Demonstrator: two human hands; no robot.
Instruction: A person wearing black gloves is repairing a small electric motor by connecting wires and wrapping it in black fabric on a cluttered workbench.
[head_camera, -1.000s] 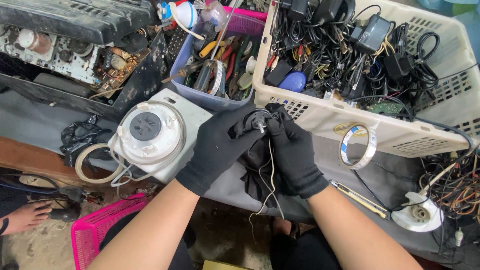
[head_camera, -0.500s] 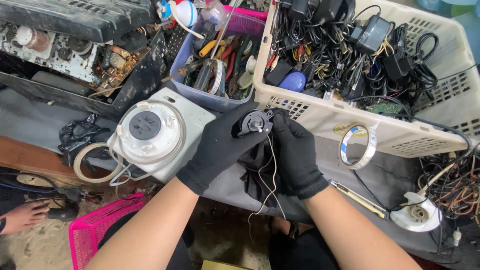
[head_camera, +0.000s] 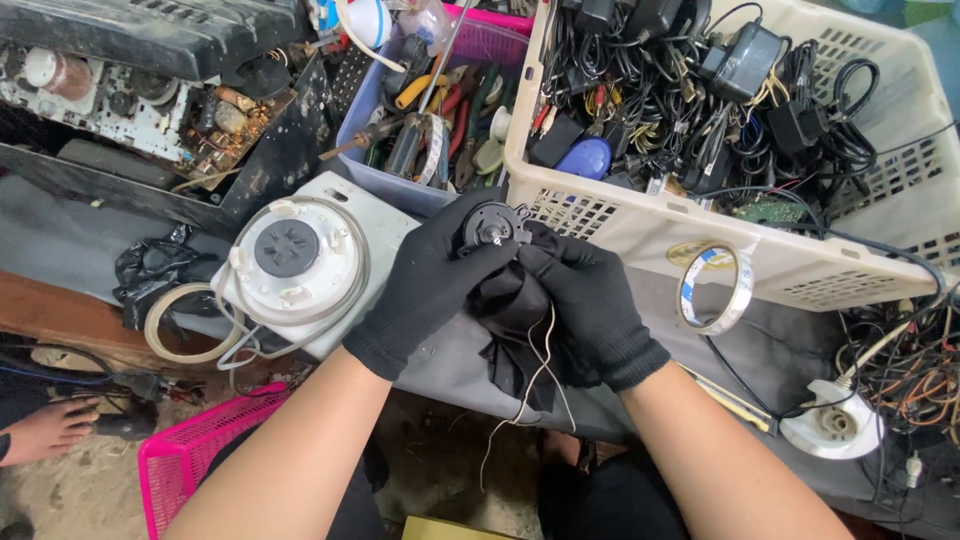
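Note:
Both my hands wear black gloves and hold one small round black motor (head_camera: 492, 226) with a metal shaft end facing up. My left hand (head_camera: 425, 280) grips it from the left side, thumb near the top. My right hand (head_camera: 585, 305) wraps around it from the right and below. Black cloth or tape (head_camera: 515, 355) hangs under the motor, and thin pale wires (head_camera: 535, 385) trail down from it. A white appliance base with a round grey top (head_camera: 295, 262) lies just left of my left hand.
A cream plastic basket (head_camera: 790, 262) full of black cables and adapters stands behind my hands. A blue-grey tray of hand tools (head_camera: 440, 120) sits to its left, next to an opened circuit chassis (head_camera: 150, 95). A tape roll (head_camera: 712, 288), a white socket (head_camera: 832, 428), a pink basket (head_camera: 195, 460).
The motor has turned slightly in my hands and my left thumb has shifted on its top. Both hands stay in about the same place.

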